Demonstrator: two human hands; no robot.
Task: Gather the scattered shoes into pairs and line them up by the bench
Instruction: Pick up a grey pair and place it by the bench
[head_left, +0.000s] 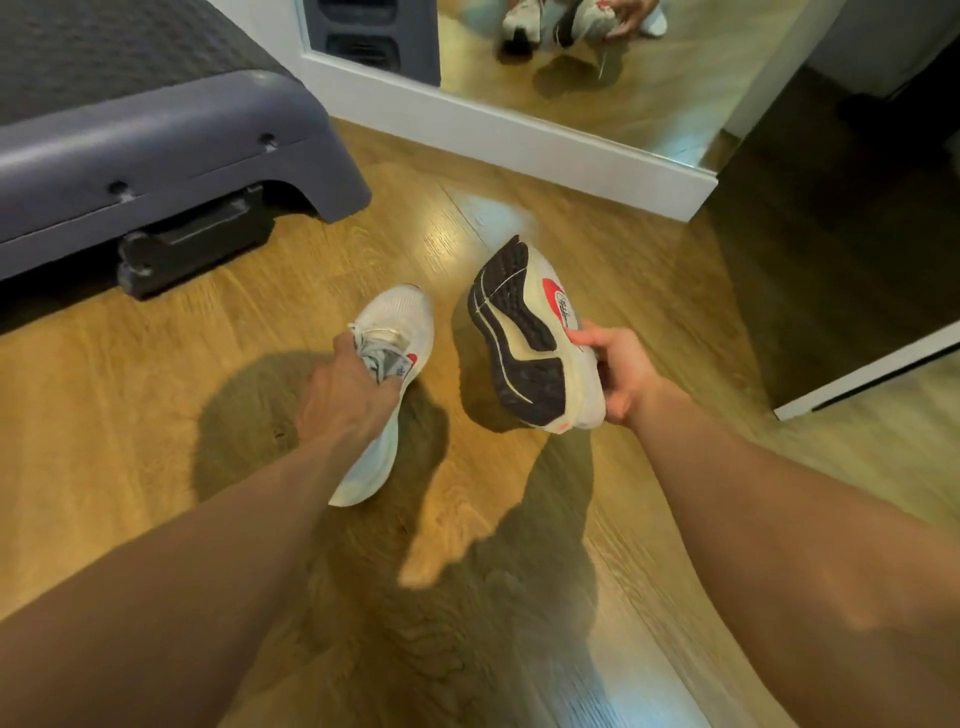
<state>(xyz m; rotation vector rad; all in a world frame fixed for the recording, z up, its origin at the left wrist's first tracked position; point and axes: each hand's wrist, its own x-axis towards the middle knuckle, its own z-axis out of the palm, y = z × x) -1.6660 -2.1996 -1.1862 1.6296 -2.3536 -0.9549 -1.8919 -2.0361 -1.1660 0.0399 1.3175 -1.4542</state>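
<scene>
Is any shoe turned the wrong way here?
Yes: the white shoe in the right hand is tipped sideways, its dark sole facing the camera. The other shoe, in the left hand, sits upright.

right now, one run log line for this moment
left hand grips white shoe at its opening | right hand holds second shoe, sole showing | bench ahead left

One white sneaker (402, 317) is upright, toe pointing away, gripped at the tongue by the left hand (343, 389). Its mate (524, 332) — red-marked, dark tread facing up — tilts in the right hand (618, 374). The grey bench (156, 150) stands beyond, leftward.
</scene>
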